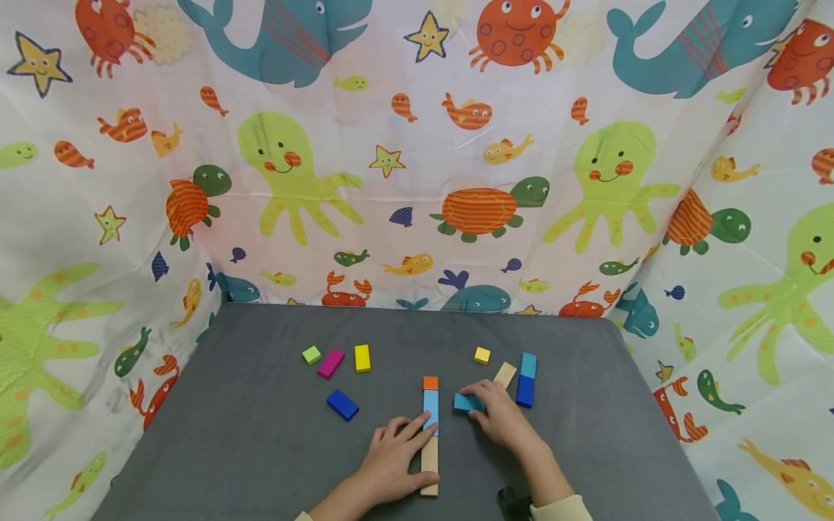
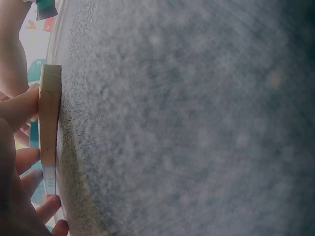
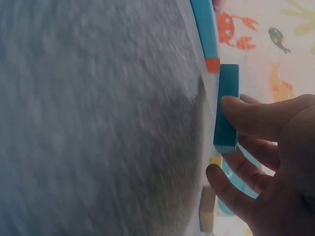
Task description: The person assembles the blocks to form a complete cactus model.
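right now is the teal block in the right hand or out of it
In it: the head view shows the right hand holding the teal block between thumb and fingers.

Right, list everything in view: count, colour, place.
Row blocks: at least 3, orange, light blue, tan, end to end, mid-table.
Held block: 1, teal, right of the row.
Green cube: 1, light green, back left.
Magenta block: 1, magenta, beside the green cube.
Left yellow block: 1, yellow, beside the magenta block.
Left blue block: 1, blue, left of the row.
Small yellow block: 1, yellow, beyond the held block.
Loose wooden block: 1, tan, beyond the right hand.
Paired blocks: 2, light blue and blue, right side.
Table: 1, grey, underneath.
Printed cloth: count unclear, white, behind and beside table.
Unidentified object: 1, black, bottom edge.
Sleeves: 2, cream, bottom edge.
Left hand: 1, touching the row.
Right hand: 1, pinching the held block.
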`<state>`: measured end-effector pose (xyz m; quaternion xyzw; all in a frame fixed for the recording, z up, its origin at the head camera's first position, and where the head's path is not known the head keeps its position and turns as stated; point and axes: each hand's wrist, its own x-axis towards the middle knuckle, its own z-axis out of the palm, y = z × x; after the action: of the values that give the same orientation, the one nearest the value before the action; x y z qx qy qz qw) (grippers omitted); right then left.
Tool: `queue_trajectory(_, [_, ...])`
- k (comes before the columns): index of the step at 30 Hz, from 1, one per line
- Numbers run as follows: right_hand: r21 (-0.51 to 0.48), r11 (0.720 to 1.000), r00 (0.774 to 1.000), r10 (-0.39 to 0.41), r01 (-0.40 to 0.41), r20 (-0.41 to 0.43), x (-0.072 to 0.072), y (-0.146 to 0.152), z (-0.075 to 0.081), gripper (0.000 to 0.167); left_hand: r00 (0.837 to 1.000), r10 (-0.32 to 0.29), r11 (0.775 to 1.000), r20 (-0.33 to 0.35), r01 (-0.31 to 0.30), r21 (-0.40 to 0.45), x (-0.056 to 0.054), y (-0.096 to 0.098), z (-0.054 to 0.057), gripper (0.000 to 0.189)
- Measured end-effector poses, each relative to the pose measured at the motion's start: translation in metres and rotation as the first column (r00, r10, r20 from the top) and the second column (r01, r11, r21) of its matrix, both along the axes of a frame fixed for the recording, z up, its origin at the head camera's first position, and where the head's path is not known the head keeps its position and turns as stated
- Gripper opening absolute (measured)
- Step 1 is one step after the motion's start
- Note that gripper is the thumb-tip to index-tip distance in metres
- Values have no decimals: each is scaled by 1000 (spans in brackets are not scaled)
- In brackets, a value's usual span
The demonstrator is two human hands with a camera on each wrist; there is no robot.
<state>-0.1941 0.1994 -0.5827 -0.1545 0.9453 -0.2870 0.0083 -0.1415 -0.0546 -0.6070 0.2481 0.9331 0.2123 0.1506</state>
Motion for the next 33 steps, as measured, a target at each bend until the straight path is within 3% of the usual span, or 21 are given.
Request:
queue_trajectory(10, [30, 998, 999, 52, -52, 13, -5, -13, -4, 33, 1000, 8, 1000, 17, -8, 2, -2, 0, -2, 81])
queue_trajectory(21, [50, 995, 995, 85, -87, 44, -10, -20, -3, 33, 1000, 2, 1000, 31, -2, -14, -1, 0, 4, 81])
queue_trajectory(33, [70, 992, 992, 105, -109, 64, -12, -25, -3, 33, 1000, -3, 1000, 18, 3, -10, -1, 0, 0, 82])
